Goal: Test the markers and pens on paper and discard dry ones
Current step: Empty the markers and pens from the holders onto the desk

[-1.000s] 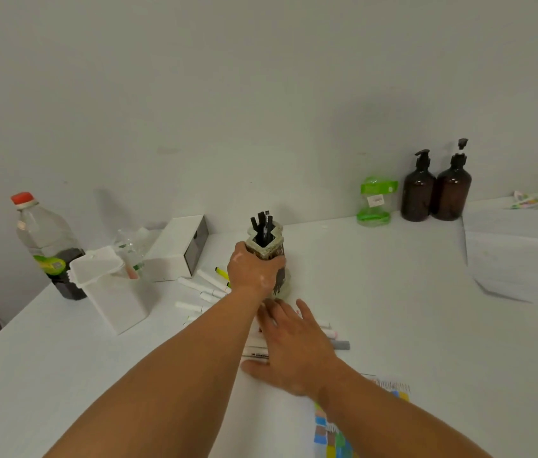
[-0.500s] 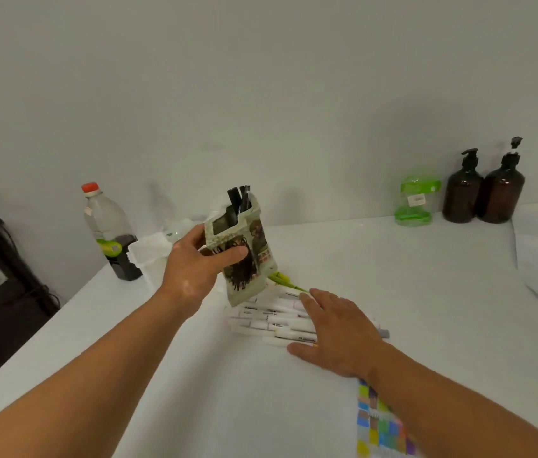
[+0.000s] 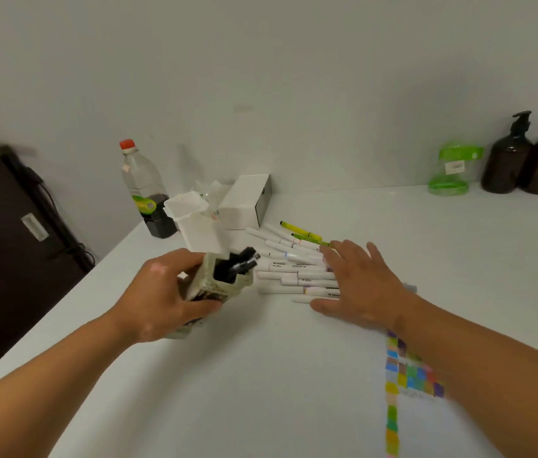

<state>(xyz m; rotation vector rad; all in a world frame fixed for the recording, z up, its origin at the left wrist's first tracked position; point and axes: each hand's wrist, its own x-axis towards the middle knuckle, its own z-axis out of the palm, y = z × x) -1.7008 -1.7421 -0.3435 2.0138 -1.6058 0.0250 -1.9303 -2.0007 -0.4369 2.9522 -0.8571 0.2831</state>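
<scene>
Since the earlier frame the left hand (image 3: 162, 292) had brought the pen holder (image 3: 209, 287) lower and nearer the person, tipping it so that its open mouth leaned toward the right. That hand gripped the holder around its side, fingers curled on the far face and thumb on the near one; whether its base touched the bench (image 3: 261, 391) could not be told. Several black pens (image 3: 243, 262) stuck out of the holder's mouth, slanting toward the row of white markers (image 3: 294, 269). These markers lay side by side on the bench just right of the holder, with two yellow-green highlighters (image 3: 300, 231) behind them. The right hand (image 3: 360, 285) stayed flat, fingers spread, resting over the right ends of the markers. Under the right forearm lay paper with coloured swatches (image 3: 406, 375). Behind the holder stood a white container (image 3: 195, 223), a white box (image 3: 247, 203) and a plastic bottle (image 3: 143, 190) with a red cap. By the wall at far right stood a green-lidded jar (image 3: 449, 173) and two brown pump bottles (image 3: 509, 160).
</scene>
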